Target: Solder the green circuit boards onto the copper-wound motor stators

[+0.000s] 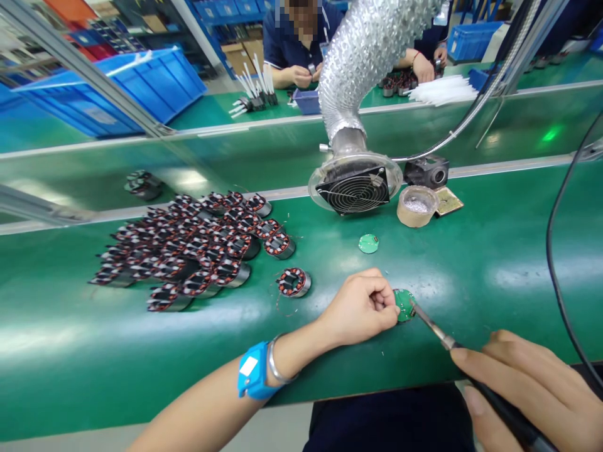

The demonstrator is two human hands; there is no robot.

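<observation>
Between the thumb and curled fingers of my left hand [363, 307], the near-left edge of a round green circuit board [404, 304] is pinched against the bench. My right hand [527, 383] grips a soldering iron [494, 398] by its black handle. The iron's metal tip touches or nearly touches the board's right edge; I cannot tell which. Another round green board [368, 243] lies farther back. To the left of my left hand sits a single motor stator [294, 282] with copper windings and loose thin wires.
Many wound stators [188, 245] stand grouped at the left. A fume extractor fan [355, 188] hangs behind the boards, near a round tub [417, 206] and a small sponge tray [447, 202]. A black cable [551, 251] loops down at the right. Co-workers sit across the bench.
</observation>
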